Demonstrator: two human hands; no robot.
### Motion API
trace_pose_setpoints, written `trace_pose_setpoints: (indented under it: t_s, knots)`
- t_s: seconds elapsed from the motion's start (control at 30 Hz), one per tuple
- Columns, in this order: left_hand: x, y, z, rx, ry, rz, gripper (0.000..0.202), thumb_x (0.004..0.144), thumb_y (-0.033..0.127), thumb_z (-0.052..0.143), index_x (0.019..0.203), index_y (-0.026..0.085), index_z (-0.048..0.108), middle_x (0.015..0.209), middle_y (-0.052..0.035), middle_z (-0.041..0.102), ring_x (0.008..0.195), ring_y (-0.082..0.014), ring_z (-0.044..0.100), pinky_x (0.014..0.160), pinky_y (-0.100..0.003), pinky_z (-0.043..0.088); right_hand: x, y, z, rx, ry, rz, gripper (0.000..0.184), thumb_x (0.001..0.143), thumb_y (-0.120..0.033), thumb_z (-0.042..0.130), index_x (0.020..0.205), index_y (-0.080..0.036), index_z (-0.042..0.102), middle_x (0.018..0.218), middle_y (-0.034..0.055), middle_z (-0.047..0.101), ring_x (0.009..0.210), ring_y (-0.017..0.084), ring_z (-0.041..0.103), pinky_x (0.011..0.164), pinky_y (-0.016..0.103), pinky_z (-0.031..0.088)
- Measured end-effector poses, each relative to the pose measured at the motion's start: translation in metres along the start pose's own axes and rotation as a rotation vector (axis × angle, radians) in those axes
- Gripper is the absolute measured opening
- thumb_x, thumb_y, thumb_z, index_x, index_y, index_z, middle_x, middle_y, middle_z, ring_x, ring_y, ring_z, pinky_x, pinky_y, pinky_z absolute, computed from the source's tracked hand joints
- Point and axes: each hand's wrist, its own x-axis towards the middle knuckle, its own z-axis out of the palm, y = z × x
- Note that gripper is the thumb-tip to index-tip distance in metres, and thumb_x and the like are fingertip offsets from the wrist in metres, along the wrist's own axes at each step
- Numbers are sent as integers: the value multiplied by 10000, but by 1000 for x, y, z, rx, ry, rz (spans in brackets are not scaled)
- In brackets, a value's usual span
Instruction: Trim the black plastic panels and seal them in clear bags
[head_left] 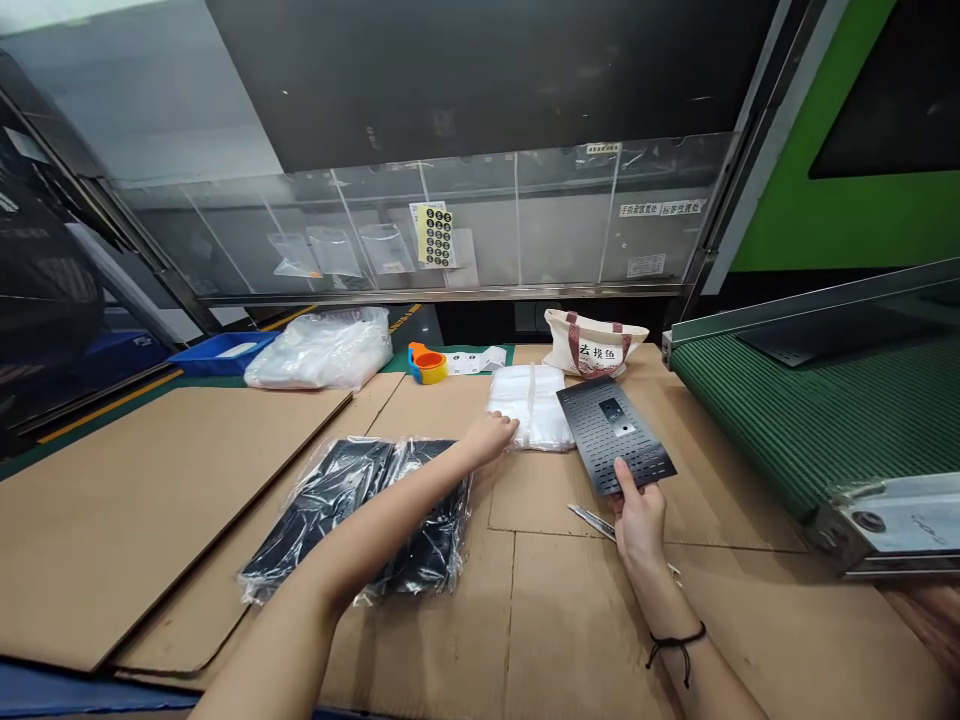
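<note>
Perforated black metal plate (pixel 609 442) tilts up over the cardboard, pinched at its near edge by the right hand (pixel 639 522), thumb on its face. Left hand (pixel 486 440) lies open, its fingertips (pixel 511 430) touching a stack of clear plastic bags (pixel 531 408). Steel scissors (pixel 589 520) lie just left of the right hand (handles hidden beneath it). Plastic-wrapped black plates (pixel 352 510) sit under the left forearm on corrugated cardboard (pixel 570 620). Far off stands a canvas tote bag (pixel 592 342); a green conveyor belt (pixel 765 420) runs along the right.
</note>
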Motion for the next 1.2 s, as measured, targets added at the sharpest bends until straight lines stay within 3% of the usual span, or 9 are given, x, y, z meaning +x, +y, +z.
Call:
trace_pose_setpoints:
  t_s: [0.13,0.5,0.77,0.93,1.2]
  knots:
    - [6,1,-5,130,-41,55,238,917,329,597,1037,126,631,1039,-75,656,936,-195,640,851,-413,533,1,2,-2,-25,-7,-13,499,600,-485,796,949,-149,675,1020,91,740,919,237,700,761,326,576]
    - [-2,-7,-11,281,-31,122,206,908,323,601,970,130,640,1053,-83,646,1039,-221,595,938,-445,464,3,1,-1,-16,1,-42,527,638,-501,775,1004,-137,667,1124,128,713,985,249,686,773,327,567]
    - [11,-14,-19,246,-14,50,233,917,334,591,1029,134,628,1064,-77,642,999,-212,614,897,-437,499,5,-1,-2,-1,3,-38,539,631,-507,779,1008,-138,664,1095,121,720,1032,262,671,839,365,552]
    - [19,-20,-15,168,24,-19,241,928,333,577,1078,149,616,1078,-72,638,950,-194,628,825,-399,541,5,2,-3,-12,-5,-40,552,641,-523,767,1015,-130,662,1103,136,716,1041,274,666,870,397,538]
    - [25,-25,-6,48,56,-71,256,929,333,577,1109,153,607,1105,-78,631,956,-196,628,832,-404,544,0,-1,-1,-104,-47,-116,552,672,-523,742,1020,-99,687,1075,155,727,1062,289,645,907,403,500]
